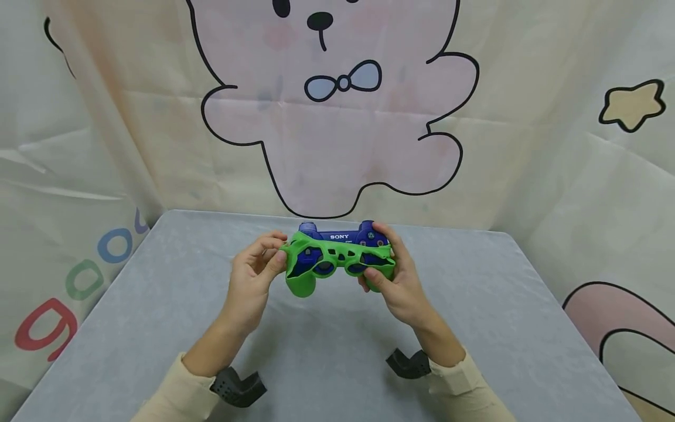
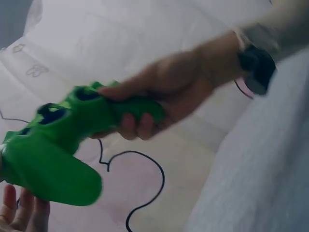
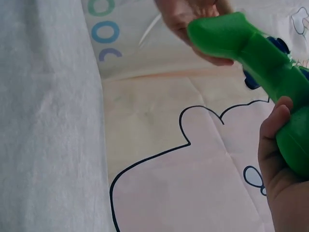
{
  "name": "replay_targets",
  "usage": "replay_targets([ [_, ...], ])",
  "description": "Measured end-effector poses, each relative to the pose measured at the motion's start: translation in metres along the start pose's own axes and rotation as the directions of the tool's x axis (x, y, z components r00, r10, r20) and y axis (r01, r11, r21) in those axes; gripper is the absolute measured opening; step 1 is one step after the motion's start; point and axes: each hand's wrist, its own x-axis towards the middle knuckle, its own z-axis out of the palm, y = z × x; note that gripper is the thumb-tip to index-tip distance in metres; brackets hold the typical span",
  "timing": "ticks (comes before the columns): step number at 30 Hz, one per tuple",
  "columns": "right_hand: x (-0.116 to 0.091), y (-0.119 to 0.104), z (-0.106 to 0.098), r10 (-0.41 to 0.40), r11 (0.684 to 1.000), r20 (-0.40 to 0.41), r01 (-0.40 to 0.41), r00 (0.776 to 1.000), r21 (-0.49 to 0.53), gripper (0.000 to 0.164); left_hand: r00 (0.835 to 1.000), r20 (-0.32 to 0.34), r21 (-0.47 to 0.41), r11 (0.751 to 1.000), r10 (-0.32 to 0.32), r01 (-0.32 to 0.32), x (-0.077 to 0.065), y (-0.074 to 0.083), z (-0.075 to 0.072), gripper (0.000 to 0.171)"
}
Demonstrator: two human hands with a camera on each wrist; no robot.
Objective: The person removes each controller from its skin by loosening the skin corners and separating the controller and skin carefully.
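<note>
A blue Sony game controller [image 1: 340, 236] is held up over the table, with a green rubbery cover [image 1: 302, 286] stretched partly over it. The controller's top edge and its right-hand buttons show above the cover, and blue also shows through the cover's holes. My left hand [image 1: 250, 287] pinches the cover's left edge between thumb and fingers. On the other side, my right hand [image 1: 406, 293] grips the right end, thumb on the front and a finger along the top corner. In the left wrist view, the green handle sleeve [image 2: 67, 176] hangs down near my left fingers.
A table with a grey-blue cloth [image 1: 327, 357] lies beneath my hands. Behind it hangs a curtain [image 1: 337, 152] printed with a pink bear. Black wrist mounts [image 1: 239, 388] sit on both forearms, over beige sleeves.
</note>
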Motion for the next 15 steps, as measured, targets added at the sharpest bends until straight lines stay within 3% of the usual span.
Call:
replay_targets([
  [4, 0.000, 0.006, -0.002, -0.030, 0.999, -0.016, 0.030, 0.999, -0.014, 0.062, 0.989, 0.121, -0.068, 0.993, -0.085, 0.094, 0.000, 0.012, -0.007, 0.019],
  [10, 0.001, 0.006, -0.009, -0.084, 0.996, -0.087, 0.082, 0.993, -0.022, 0.061, 0.975, 0.208, -0.150, 0.983, -0.072, 0.105, 0.000, 0.025, -0.011, 0.020],
  [15, 0.001, 0.000, -0.014, -0.064, 0.998, -0.156, 0.064, 0.986, -0.003, 0.061, 0.966, 0.249, -0.033, 0.996, -0.068, 0.079, -0.001, 0.018, -0.008, 0.018],
])
